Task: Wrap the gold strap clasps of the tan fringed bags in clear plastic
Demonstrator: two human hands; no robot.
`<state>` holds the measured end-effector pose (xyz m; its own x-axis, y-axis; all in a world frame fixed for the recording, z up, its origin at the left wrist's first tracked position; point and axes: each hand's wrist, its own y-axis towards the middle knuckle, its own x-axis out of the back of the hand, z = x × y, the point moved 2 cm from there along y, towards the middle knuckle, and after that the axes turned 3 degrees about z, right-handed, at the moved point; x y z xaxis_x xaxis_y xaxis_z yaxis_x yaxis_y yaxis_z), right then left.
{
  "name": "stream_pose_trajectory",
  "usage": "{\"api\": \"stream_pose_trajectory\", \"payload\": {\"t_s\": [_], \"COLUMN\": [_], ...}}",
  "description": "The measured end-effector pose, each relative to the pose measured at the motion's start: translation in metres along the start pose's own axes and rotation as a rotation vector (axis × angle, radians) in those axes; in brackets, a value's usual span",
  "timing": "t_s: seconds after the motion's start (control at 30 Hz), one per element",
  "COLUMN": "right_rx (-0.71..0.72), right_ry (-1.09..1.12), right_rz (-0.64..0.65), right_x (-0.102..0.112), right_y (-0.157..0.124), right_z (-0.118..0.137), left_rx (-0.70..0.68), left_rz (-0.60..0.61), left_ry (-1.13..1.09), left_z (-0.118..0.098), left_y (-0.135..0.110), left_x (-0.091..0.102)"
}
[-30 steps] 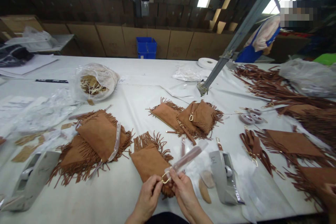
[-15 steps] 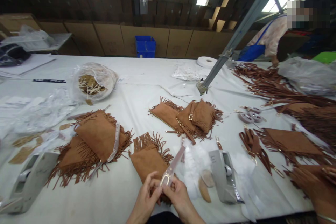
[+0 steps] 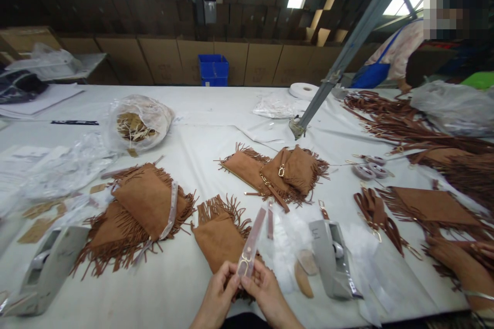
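Observation:
My left hand (image 3: 221, 288) and my right hand (image 3: 263, 288) come together at the table's front edge. Between their fingertips both pinch the lower end of a brown strap (image 3: 255, 231) covered in clear film, just below its gold buckle. Under the strap lies a brown fringed suede bag (image 3: 216, 236), its lower edge partly hidden by my hands. Right of it, a second film-wrapped strap piece (image 3: 270, 223) rests by crumpled white padding (image 3: 285, 247). A grey tape dispenser (image 3: 330, 262) stands beyond that padding.
Fringed bags lie in a left stack (image 3: 144, 198) and a middle pile (image 3: 293, 169). Another dispenser (image 3: 50, 272) stands at left. A metal post (image 3: 335, 72) slants over the table. At right are brown straps (image 3: 393, 113), a co-worker's arm (image 3: 455, 267) and another person (image 3: 397, 54).
My fingers have shifted slightly on the buckle end, and the strap now stands a little more upright. The co-worker's arm at right has moved over the bag there. The view has shifted slightly.

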<state>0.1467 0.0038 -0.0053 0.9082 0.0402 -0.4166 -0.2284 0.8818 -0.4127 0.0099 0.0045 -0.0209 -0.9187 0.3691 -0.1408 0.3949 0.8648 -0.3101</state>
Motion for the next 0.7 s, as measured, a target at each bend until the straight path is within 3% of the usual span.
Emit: {"api": "stream_pose_trajectory", "payload": {"t_s": [0.27, 0.7], "right_rx": [0.029, -0.043], "right_ry": [0.000, 0.017], "right_rz": [-0.072, -0.099], "right_x": [0.004, 0.003], "right_y": [0.003, 0.004], "right_z": [-0.005, -0.005], "left_rx": [0.029, -0.037], "left_rz": [-0.057, -0.242], "left_ry": [0.142, 0.169], "left_z": [-0.008, 0.001], "left_y": [-0.004, 0.004], "left_x": [-0.014, -0.006]}}
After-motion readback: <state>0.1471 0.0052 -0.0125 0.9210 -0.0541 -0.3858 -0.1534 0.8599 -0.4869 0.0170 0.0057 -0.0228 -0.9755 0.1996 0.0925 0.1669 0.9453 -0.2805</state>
